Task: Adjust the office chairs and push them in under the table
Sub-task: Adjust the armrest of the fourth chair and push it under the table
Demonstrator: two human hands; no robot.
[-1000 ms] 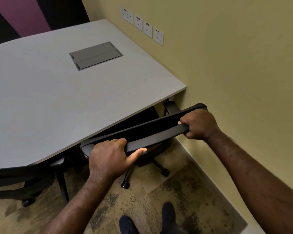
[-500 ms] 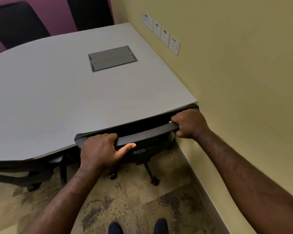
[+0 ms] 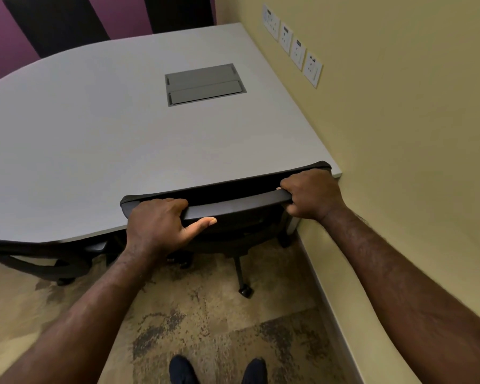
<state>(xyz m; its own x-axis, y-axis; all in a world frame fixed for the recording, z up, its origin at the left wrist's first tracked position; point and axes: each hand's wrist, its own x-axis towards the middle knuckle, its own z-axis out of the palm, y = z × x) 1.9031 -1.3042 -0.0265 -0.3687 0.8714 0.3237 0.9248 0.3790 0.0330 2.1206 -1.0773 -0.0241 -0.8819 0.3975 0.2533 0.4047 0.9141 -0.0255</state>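
Both hands grip the top edge of the black office chair (image 3: pixel 233 202), whose backrest stands right against the near edge of the grey table (image 3: pixel 94 151), at the table's right end beside the yellow wall (image 3: pixel 399 134). The left hand (image 3: pixel 158 225) is closed over the left part of the backrest top — fingers curled over the far side, thumb stretched out along the near face toward the right. The right hand (image 3: pixel 311 196) is wrapped in a tight fist around the right part of the same edge, just short of the backrest's right corner and close to the wall. The chair's seat is hidden beneath the tabletop; only its base shows below, with one leg ending in a caster (image 3: pixel 245 291) on the mottled carpet (image 3: pixel 205 328). To the left, a second black chair (image 3: pixel 39 259) sits with its back against the table edge, mostly tucked under. Set into the tabletop toward the far right is a grey cable hatch (image 3: pixel 204 84), flaps shut. A row of white wall sockets (image 3: pixel 297 49) runs along the wall just above table level. At the near edge of the view, the tips of two dark shoes (image 3: pixel 216 370) point toward the chair — the person stands right behind it.
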